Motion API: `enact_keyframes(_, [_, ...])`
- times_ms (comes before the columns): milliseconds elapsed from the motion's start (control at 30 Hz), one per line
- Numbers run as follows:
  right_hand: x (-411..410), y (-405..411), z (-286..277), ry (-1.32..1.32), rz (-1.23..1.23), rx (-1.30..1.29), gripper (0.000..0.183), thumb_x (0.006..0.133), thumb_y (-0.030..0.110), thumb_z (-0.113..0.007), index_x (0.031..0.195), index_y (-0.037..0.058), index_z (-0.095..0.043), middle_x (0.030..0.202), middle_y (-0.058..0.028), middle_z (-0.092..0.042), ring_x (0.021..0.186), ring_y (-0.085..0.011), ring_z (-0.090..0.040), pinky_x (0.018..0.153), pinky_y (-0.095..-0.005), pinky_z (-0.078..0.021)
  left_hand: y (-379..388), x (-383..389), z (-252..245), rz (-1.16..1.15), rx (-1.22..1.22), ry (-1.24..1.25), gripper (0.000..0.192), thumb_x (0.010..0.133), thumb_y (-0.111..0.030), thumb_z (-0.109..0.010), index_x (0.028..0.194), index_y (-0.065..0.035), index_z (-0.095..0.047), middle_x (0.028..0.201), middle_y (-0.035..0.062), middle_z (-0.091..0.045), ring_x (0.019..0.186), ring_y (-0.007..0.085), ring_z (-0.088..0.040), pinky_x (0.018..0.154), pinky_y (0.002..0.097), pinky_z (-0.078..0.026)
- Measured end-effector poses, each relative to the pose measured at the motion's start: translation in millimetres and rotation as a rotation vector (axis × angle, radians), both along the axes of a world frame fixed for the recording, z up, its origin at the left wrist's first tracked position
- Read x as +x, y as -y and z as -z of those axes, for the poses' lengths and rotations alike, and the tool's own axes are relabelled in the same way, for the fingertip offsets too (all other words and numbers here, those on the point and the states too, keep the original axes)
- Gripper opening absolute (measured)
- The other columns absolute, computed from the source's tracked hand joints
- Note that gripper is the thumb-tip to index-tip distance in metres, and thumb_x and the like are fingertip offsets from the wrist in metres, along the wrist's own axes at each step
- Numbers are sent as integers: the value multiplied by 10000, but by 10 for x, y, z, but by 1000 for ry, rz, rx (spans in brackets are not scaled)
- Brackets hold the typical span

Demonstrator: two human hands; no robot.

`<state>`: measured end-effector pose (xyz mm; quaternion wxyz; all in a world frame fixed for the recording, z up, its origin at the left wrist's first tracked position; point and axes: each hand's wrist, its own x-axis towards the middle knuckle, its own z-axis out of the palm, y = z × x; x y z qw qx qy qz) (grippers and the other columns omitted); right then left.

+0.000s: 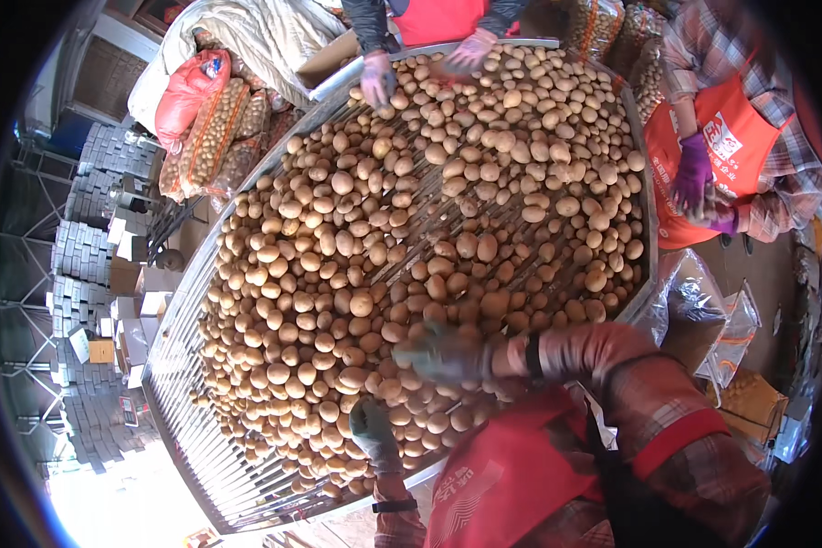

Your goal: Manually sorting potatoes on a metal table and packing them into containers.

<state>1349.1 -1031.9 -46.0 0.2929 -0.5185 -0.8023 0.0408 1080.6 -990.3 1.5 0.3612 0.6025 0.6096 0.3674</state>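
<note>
Many brown potatoes (315, 274) lie spread over a sorting table of parallel metal slats (185, 411) before me. My left hand (373, 428), in a grey-green work glove, rests among the potatoes near the table's close edge. Its fingers point away from me, and their undersides are hidden. My right hand (445, 353), gloved too, reaches in from the right over potatoes near the middle of the near side. Motion blurs it, so whether a potato is in it does not show.
Across the table, a co-worker's pink-gloved hands (378, 79) touch potatoes. Another co-worker in a red apron (719, 151) stands at the right, purple-gloved hands together. Filled mesh sacks (212, 137) lie at the left rear, stacked flat cartons (82, 274) farther left. A plastic-lined box (692, 301) stands at right.
</note>
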Motion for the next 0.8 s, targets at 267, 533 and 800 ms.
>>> enact_keyframes(267, [1871, -469, -44, 285, 172, 61, 182, 836, 355, -839, 909, 210, -755, 1516, 19, -582, 1368, -445, -524, 1075, -596, -538, 468, -272, -170, 20, 213, -527, 225, 1044, -188, -650, 1184, -39, -742, 1036, 170, -750, 934, 354, -730, 805, 474, -579])
enact_keyframes(533, [3509, -155, -144, -1469, 746, -186, 247, 956, 214, -795, 1138, 102, -671, 1021, 13, -632, 870, -137, -624, 745, -312, -550, 619, -724, -55, -381, -18, -565, 338, 1047, -225, -670, 1255, 30, -745, 1165, 190, -780, 1016, 353, -746, 883, 438, -590])
enact_keyframes(800, [3627, -720, 107, -77, 1048, -649, 614, 928, 471, -762, 1392, 88, -646, 1278, -222, -745, 1180, -446, -711, 999, -548, -576, 313, -716, -176, -170, -376, -250, 298, 1031, -243, -608, 922, 25, -680, 697, 35, -586, 612, 144, -527, 534, 355, -462])
